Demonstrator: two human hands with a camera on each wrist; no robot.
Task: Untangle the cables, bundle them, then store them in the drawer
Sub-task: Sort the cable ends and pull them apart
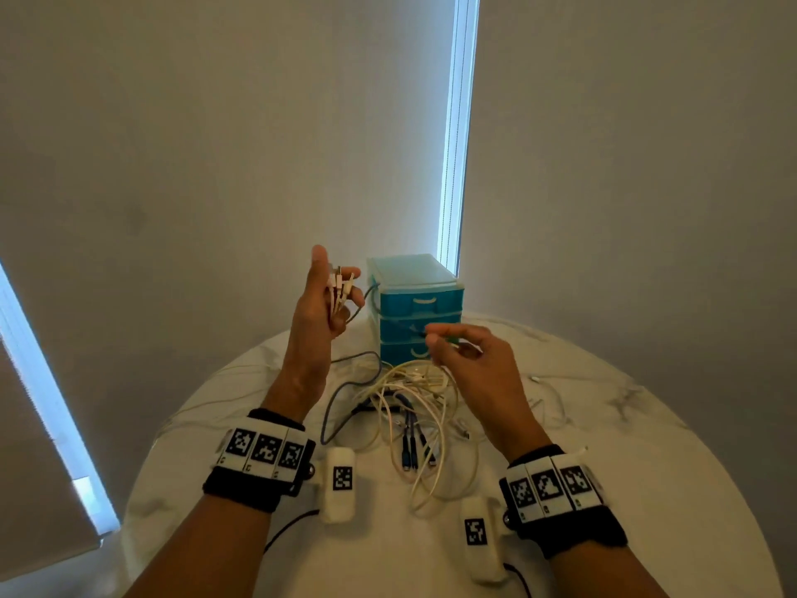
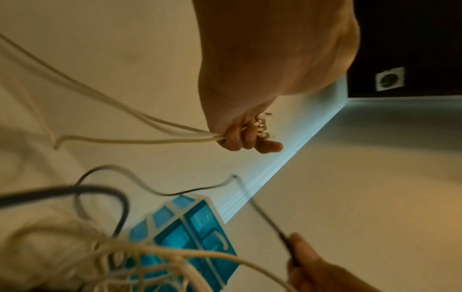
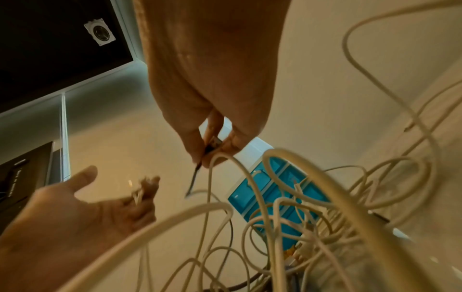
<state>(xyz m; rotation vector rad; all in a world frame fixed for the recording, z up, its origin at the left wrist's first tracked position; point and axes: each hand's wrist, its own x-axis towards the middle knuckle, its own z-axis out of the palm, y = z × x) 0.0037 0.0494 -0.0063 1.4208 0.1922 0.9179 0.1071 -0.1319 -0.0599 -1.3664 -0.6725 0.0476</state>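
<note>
Here, the left hand (image 1: 321, 304) is held raised, just left of the drawer unit (image 1: 416, 308), with its fingers curled round a cluster of white plug ends (image 1: 340, 284); the thumb is stretched upward and free. From that grip, several white cables are seen trailing down, in the left wrist view, toward the tangle (image 1: 409, 407) on the table (image 1: 647, 468) in front of the drawer unit. A dark cable (image 1: 366, 297) also loops away from this hand toward the unit's side.

The right hand (image 1: 470, 360) is held before the unit's lower drawers, thumb and fingers pinched on the plug end of a dark cable (image 3: 212, 146); the lead below it is seen hanging loose.

Judgement: untangling is under way and ends are being gathered; nothing is bundled and all three drawers appear closed.

Risks noted:
- If the dark cable is pulled while it is threaded through white loops, the knot could be tightened rather than freed.
- A hard pull could drag the whole tangle toward the table's edge, or snag on the drawer unit and shift it, since it looks light.
- The plug cluster is held by fingers only; a tug from below could slip one end out.
- Strain at a pinched plug could stress its joint.
</note>
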